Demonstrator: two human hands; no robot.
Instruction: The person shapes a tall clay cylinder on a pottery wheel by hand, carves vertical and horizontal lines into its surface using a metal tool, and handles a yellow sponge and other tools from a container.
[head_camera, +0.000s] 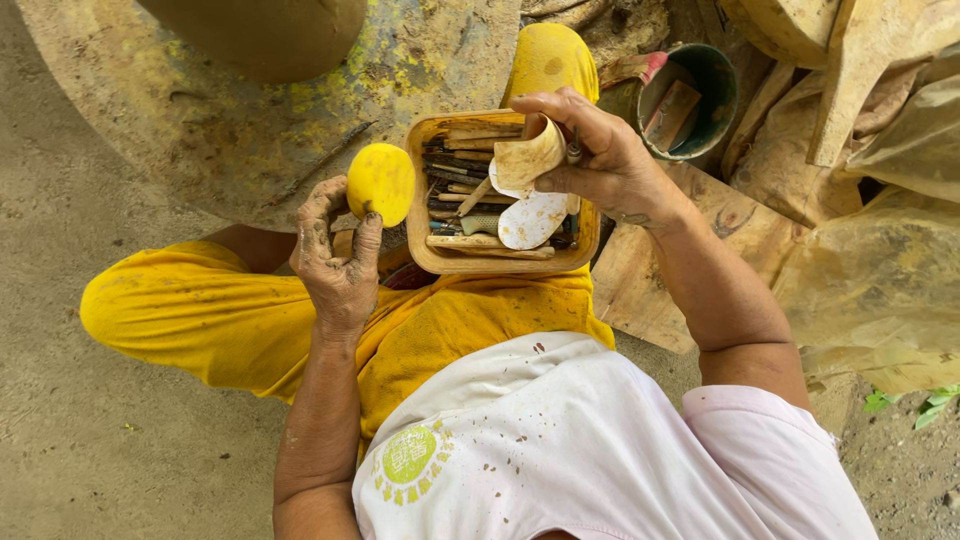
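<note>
hands over the tool box, both clay-smeared and holding something.
left hand (338, 262) pinches a smooth yellow sponge (381, 183) in its fingertips beside the wooden box (497, 262) on the lap; right hand (596, 152) closes round a curled, clay-coated scraper (528, 158) above it. slick fingers could let either one slip.
</note>
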